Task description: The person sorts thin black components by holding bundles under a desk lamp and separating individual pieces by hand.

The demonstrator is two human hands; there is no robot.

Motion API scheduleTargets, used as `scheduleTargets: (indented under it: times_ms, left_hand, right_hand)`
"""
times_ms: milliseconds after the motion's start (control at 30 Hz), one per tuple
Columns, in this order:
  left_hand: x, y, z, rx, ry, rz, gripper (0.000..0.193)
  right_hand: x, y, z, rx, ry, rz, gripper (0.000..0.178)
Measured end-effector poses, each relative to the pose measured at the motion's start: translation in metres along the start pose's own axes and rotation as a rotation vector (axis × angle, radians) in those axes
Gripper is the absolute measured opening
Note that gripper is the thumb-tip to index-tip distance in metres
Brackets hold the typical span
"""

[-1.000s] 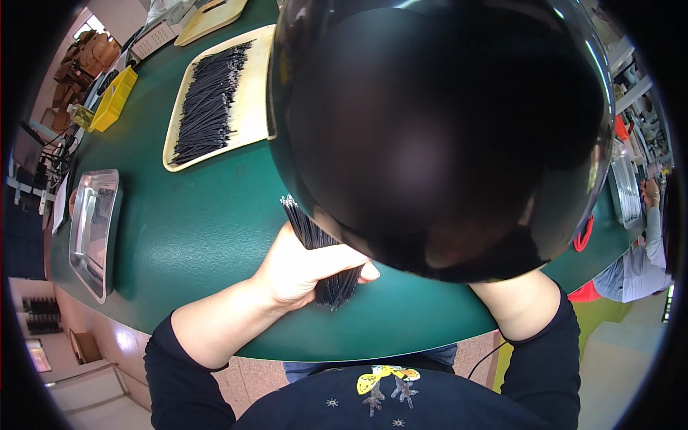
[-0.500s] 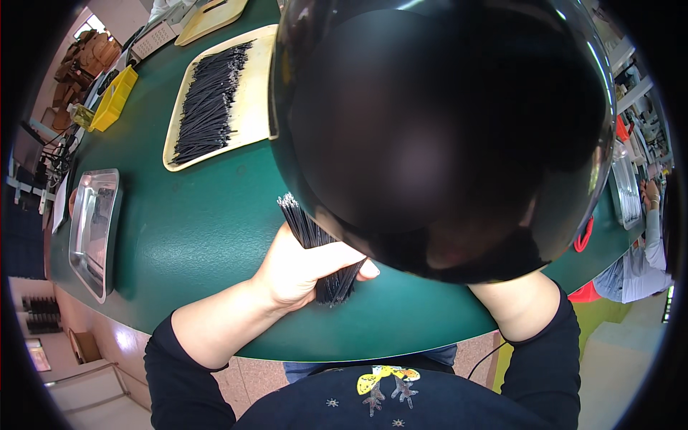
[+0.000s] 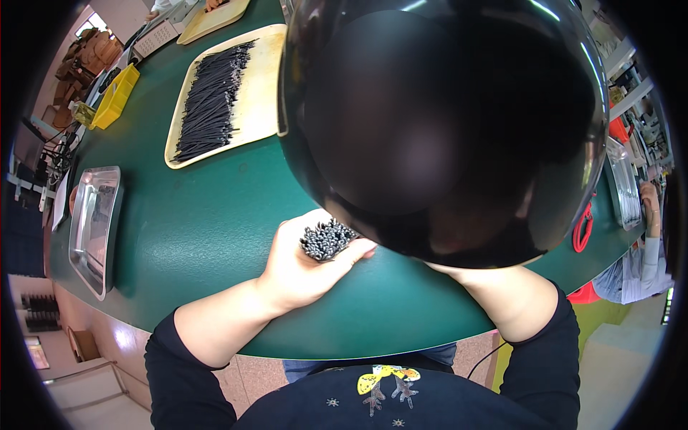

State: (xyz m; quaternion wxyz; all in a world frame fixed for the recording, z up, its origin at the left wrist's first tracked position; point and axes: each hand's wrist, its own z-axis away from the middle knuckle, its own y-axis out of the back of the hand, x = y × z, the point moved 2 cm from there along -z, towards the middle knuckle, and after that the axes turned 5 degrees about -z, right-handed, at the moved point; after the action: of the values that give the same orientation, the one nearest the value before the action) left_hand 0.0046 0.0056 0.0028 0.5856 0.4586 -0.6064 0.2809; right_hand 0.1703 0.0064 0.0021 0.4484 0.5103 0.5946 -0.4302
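Note:
My left hand (image 3: 294, 269) is closed around a bundle of thin black wires (image 3: 326, 239), whose cut ends face up toward me just above the green table. A big glossy black dome (image 3: 444, 136), perhaps a lamp shade, covers the middle and right of the view. Behind its lower edge my right hand is hidden; only the wrist and forearm (image 3: 502, 297) show, so its fingers and anything in them cannot be seen. Farther off at the left, a cream tray (image 3: 259, 93) holds many similar black wires (image 3: 211, 100) laid side by side.
A clear plastic tray (image 3: 107, 236) lies at the table's left edge, with a yellow bin (image 3: 115, 99) beyond it. Red-handled pliers or scissors (image 3: 583, 229) and another clear tray (image 3: 622, 183) are at the right. Co-workers' hands (image 3: 648, 193) show at the right and the far top.
My left hand has turned the wire bundle from slanting sideways to end-on toward me. The right forearm has shifted slightly left, and the view of the dome moved a little.

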Motion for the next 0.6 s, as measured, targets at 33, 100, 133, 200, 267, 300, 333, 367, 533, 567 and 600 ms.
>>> scheduleTargets:
  times_ms: [33, 100, 133, 200, 267, 300, 333, 367, 533, 567, 600]
  left_hand:
    - [-0.001, -0.001, 0.0, -0.023, 0.048, 0.085, 0.008]
    - [-0.002, -0.004, -0.002, -0.072, 0.195, 0.301, 0.007]
    - [0.001, -0.002, -0.001, -0.065, 0.199, 0.297, 0.007]
    - [0.007, -0.003, -0.001, -0.112, 0.369, 0.478, 0.008]
    - [0.007, -0.003, -0.001, -0.141, 0.325, 0.421, 0.007]
    - [0.002, -0.006, 0.001, -0.111, 0.394, 0.555, 0.007]
    - [-0.002, -0.007, 0.003, -0.073, 0.467, 0.686, 0.007]
    - [0.0, -0.006, 0.0, -0.082, 0.447, 0.747, 0.006]
    - [0.0, -0.002, -0.001, -0.209, 0.56, 0.807, 0.007]
    - [-0.002, -0.002, 0.0, -0.221, 0.569, 0.881, 0.006]
    - [-0.003, -0.001, 0.001, -0.228, 0.578, 0.955, 0.006]
  right_hand:
    - [0.003, 0.002, 0.001, -0.053, 0.02, 0.234, 0.017]
    - [0.012, 0.002, -0.001, -0.17, -0.13, 0.048, 0.015]
    - [0.011, 0.001, -0.001, -0.251, -0.238, -0.104, 0.015]
    - [0.002, -0.004, 0.001, -0.299, -0.32, -0.21, 0.013]
    - [-0.005, -0.002, 0.001, -0.279, -0.18, -0.052, 0.012]
    - [-0.01, 0.0, 0.0, -0.262, -0.044, 0.095, 0.012]
    - [-0.012, 0.001, 0.0, -0.249, 0.094, 0.234, 0.012]
    - [-0.013, 0.002, 0.0, -0.244, 0.163, 0.303, 0.011]
    - [0.0, 0.009, 0.008, -0.201, -0.41, -0.427, 0.014]
    - [-0.003, 0.008, 0.006, -0.286, -0.31, -0.194, 0.014]
    - [-0.014, 0.002, 0.003, -0.351, -0.171, -0.067, 0.015]
